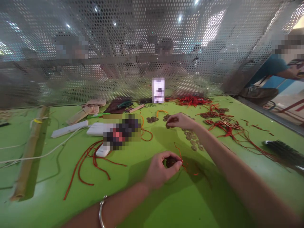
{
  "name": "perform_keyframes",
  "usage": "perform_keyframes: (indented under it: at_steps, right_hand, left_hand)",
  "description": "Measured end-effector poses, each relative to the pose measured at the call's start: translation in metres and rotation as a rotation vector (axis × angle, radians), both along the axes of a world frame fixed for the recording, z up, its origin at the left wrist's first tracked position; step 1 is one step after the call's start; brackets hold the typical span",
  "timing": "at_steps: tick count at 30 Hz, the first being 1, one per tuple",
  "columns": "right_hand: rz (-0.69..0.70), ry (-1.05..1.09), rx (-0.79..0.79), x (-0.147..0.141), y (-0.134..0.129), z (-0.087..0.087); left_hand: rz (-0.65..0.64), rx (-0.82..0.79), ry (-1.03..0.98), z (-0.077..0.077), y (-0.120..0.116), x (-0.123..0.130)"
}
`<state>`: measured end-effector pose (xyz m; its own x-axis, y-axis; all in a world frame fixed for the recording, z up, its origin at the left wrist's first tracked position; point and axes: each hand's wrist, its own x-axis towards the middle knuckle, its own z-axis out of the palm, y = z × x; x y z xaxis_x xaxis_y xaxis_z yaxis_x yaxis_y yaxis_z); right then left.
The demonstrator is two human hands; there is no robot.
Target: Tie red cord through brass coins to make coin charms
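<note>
My left hand (163,167), a silver bangle on its wrist, pinches a thin red cord (180,155) between thumb and forefinger near the middle of the green table. Dark round coins (170,162) show inside the curl of its fingers. Farther forward, my right hand (178,121) has its fingertips closed on a dark coin (168,125). Just beyond those fingers lie a few coins (166,117), with another small group (152,119) to their left. More loose coins (193,142) are partly hidden by my right forearm.
Red-corded coins (222,118) and a black brush (285,153) lie right. Left are a bamboo pole (29,158), white power strips (70,129), cables and red cords (80,158). A lit phone (158,91) stands against the perforated metal screen (118,76). A person sits far right.
</note>
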<state>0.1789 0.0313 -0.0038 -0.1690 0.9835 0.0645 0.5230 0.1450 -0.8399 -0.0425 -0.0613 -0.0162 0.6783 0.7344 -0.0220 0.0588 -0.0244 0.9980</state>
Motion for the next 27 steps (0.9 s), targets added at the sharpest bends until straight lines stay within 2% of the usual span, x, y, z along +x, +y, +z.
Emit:
perform_keyframes:
  at_steps: [5,13,19,23,27]
  right_hand:
    - [0.092,-0.054,-0.005,-0.017,-0.002,0.000]
    - [0.171,-0.192,-0.032,-0.015,-0.009,0.015]
    - [0.271,-0.260,-0.118,-0.013,-0.016,0.026]
    - [0.257,-0.308,-0.109,-0.007,-0.016,0.030]
    - [0.176,-0.367,-0.079,0.001,-0.012,0.023]
  left_hand:
    - [0.000,0.013,-0.001,0.000,-0.001,0.001]
    - [0.003,0.011,-0.009,-0.002,-0.002,0.002]
    - [-0.009,0.015,-0.005,-0.001,-0.001,0.001]
    - [-0.010,0.014,0.005,0.002,-0.002,0.001]
    - [-0.013,0.013,0.008,0.004,-0.002,0.001]
